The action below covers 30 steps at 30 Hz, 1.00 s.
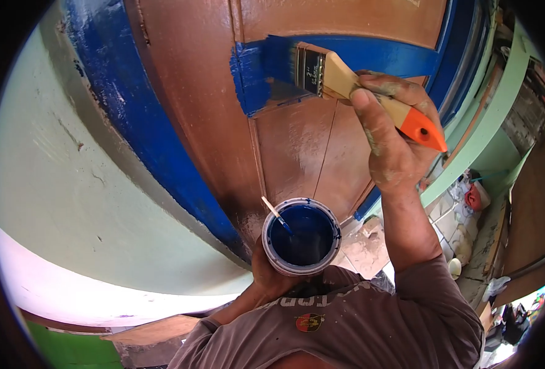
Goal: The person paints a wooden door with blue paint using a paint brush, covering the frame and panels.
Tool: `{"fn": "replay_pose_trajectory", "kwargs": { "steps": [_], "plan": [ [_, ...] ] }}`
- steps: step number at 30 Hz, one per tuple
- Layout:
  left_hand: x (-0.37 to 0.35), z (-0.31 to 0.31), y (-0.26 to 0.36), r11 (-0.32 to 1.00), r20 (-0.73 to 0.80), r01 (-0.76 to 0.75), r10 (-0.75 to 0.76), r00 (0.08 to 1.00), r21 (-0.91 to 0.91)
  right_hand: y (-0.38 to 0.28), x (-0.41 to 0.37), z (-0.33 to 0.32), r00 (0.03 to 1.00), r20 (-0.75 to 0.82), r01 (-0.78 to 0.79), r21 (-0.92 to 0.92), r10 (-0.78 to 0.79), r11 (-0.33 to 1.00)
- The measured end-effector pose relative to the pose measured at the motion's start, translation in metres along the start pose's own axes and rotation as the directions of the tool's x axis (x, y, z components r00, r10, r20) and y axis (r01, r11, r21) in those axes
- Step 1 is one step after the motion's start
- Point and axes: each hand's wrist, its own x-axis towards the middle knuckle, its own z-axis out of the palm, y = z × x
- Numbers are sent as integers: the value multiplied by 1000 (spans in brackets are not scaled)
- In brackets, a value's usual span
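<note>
My right hand point(398, 117) is closed round the wooden handle of a wide paintbrush point(340, 77) with an orange end. Its bristles press on the brown door point(297, 138), at the left end of a wet blue band across the panel. Below, my left hand point(271, 267) grips the side of a round paint bucket point(303, 269) in front of my chest; most of its fingers are hidden. Dark blue paint point(306, 237) lies inside the bucket. A thin stick point(274, 212) with a blue-coated lower end leans in the paint against the rim.
A blue door frame point(143, 132) runs down the left, beside a pale green wall point(44, 163). On the right, a light green post point(491, 138) stands before a tiled floor with scattered clutter, including a red item point(473, 198) and boards.
</note>
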Motion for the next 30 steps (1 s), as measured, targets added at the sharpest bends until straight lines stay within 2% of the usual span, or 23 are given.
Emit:
{"fn": "replay_pose_trajectory", "kwargs": {
  "steps": [1, 4, 7, 8, 9, 10, 12, 13, 16, 17, 20, 23, 25, 26, 27, 30],
  "plan": [
    [0, -1, -1, 1000, -6, 6, -6, 1000, 5, -2, -5, 1, 993, -27, -110, 199, 117, 974],
    [-2, -3, 1, 999, 28, 38, -39, 999, 17, 5, -17, -6, 966, 237, -129, 112, 99, 985],
    [-2, 6, 0, 1000, -11, 13, -13, 1000, 0, 16, -25, -12, 991, 109, -85, 115, 73, 990],
    [-1, 3, 1, 999, 43, 26, -25, 999, -26, 16, -26, -15, 996, 62, -76, 108, 70, 991],
    [1, -3, 0, 998, 95, 43, -38, 995, -52, 10, -26, -23, 982, 132, -147, 53, 139, 988],
    [-1, -6, 0, 995, 146, 61, -49, 988, -78, 8, -23, -24, 981, 175, -93, 64, 81, 994],
    [-3, -10, 3, 995, 92, 68, -61, 994, -76, 10, -18, -16, 965, 258, 16, 91, -39, 996],
    [-3, -9, 4, 995, 67, 71, -66, 996, -75, 20, -25, -3, 979, 180, 41, 281, -95, 959],
    [-1, 0, 1, 999, -48, -7, 9, 999, 32, 20, -23, -18, 951, 290, 98, 46, -107, 994],
    [-1, 0, 1, 1000, -31, -1, 1, 1000, 12, 17, -26, -21, 974, 220, 40, 29, -45, 999],
    [-2, -2, 2, 999, 27, 25, -25, 999, -25, 5, -24, -26, 971, 229, 80, -50, -67, 996],
    [0, 1, 2, 998, 91, 56, -54, 994, -24, 3, -21, -17, 888, 422, 188, 23, -180, 982],
    [-2, -1, 3, 996, 122, 72, -65, 990, -54, 5, -26, -21, 915, 373, 189, -66, -151, 980],
    [-3, -2, 4, 996, 68, 58, -54, 996, -62, 8, -28, -23, 927, 349, 189, -110, -140, 976],
    [-5, -3, 3, 997, 14, 42, -41, 999, -69, 11, -28, -28, 929, 305, 262, -135, -211, 956],
    [-8, -1, 3, 1000, -133, 14, -11, 991, 21, 9, -33, -29, 932, 304, 229, -66, -200, 971]
  ]
}}
